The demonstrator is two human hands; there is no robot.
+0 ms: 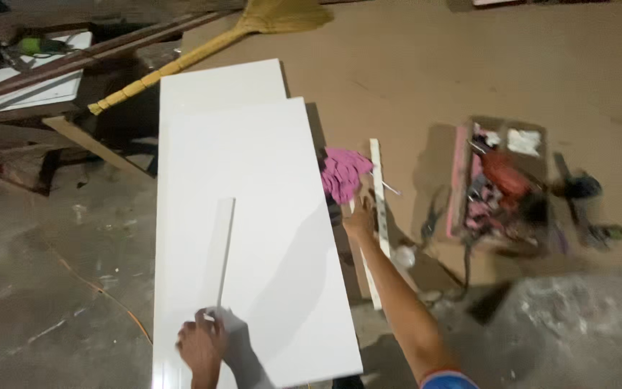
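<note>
A large white panel (253, 238) lies flat on the floor, stacked on another white panel (221, 81) behind it. A thin white strip (225, 248) rests lengthwise on the top panel. My left hand (201, 347) pinches the near end of that strip at the panel's front. My right hand (361, 216) reaches past the panel's right edge, touching a pink cloth (343, 173) and a narrow white strip (379, 209) lying on the floor; whether it grips either is unclear.
A box of tools (505, 187) with a red tool sits to the right, pliers (432, 216) beside it. A straw broom (203, 47) lies at the back. Wood boards and scraps (44, 79) clutter the left rear on brown sheeting and concrete.
</note>
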